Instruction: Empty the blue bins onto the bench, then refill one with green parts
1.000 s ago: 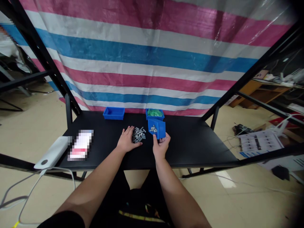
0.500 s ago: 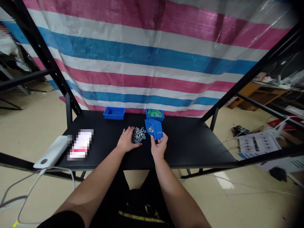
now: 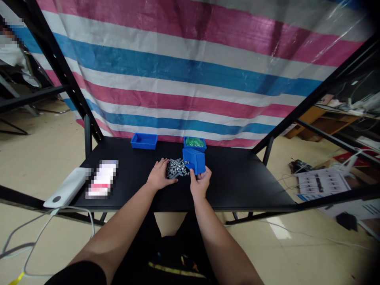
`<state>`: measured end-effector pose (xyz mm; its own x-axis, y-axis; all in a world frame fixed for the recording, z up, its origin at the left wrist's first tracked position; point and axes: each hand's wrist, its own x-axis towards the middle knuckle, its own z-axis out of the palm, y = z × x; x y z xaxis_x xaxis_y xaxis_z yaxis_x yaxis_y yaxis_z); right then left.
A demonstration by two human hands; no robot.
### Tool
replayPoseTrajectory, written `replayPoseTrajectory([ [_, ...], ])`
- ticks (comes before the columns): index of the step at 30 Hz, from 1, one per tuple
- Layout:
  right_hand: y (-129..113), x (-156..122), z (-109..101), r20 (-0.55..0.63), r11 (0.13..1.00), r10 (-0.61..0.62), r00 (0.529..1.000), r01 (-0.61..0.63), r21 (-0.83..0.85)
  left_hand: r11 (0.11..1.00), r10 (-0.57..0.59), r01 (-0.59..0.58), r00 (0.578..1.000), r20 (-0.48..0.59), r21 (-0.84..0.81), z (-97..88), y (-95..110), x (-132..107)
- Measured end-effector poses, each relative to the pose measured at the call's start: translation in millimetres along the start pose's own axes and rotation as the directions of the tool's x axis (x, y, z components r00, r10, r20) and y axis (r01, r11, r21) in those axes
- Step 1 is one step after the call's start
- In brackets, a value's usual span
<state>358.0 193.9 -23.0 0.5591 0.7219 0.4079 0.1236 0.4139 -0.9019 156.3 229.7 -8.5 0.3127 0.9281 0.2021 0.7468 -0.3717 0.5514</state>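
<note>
**Spread on the left, pinching on the right**

Far to the left of the left hand (image 3: 159, 176), a smooth white plastic power bank (image 3: 67, 187) with a round dark spot lies at the edge of the black tabletop (image 3: 237, 186), a white cable trailing from it. Nearer that hand sits a flat white-and-pink package (image 3: 102, 180), its surface blurred too heavily to read. Ahead of the left hand is a shallow, rectangular blue plastic bin (image 3: 144, 141).

The left hand's grip is spread, palm down on the tabletop, with its fingertips (image 3: 164, 162) at the left edge of a loose pile of small grey metal fasteners (image 3: 175, 168). Their exact type is too small to tell. The pile lies just right of that grip and runs up against a tilted blue plastic bin (image 3: 194, 161).

The right hand (image 3: 201, 179) pinches the near lower edge of that tilted bin, thumb and fingers pressed against its ribbed plastic, so the bin stands directly ahead of the grip with its mouth turned left, toward the pile. Whatever it holds is hidden. Just beyond it, a second blue plastic bin (image 3: 194, 142) holds glossy green pieces.
</note>
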Motion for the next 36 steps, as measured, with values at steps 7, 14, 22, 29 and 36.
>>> replayPoseTrajectory([
  [7, 3, 13, -3, -0.181, 0.987, 0.134, 0.974, -0.114, 0.112, 0.995, 0.011, -0.014, 1.000, -0.028, -0.098, -1.8, -1, -2],
  [14, -12, -1, 10, 0.058, 0.986, 0.111, 0.992, -0.117, 0.114, 0.925, -0.164, 0.011, 0.913, -0.374, -0.380, -3.7, -26, -17],
  [22, -28, -21, 48, 0.459, 0.996, -0.028, 0.888, -0.014, 0.087, 0.950, -0.267, 0.170, 0.878, -0.398, -0.262, -10.9, -29, -53],
  [29, -26, -22, 51, 0.499, 0.995, -0.093, 0.862, 0.093, 0.025, 0.969, -0.246, 0.242, 0.925, -0.289, -0.051, -7.0, -23, -51],
  [36, -26, 8, 16, 0.131, 0.999, -0.016, 0.991, 0.011, 0.034, 0.989, -0.137, 0.146, 0.972, -0.189, 0.034, -7.2, -21, -52],
])
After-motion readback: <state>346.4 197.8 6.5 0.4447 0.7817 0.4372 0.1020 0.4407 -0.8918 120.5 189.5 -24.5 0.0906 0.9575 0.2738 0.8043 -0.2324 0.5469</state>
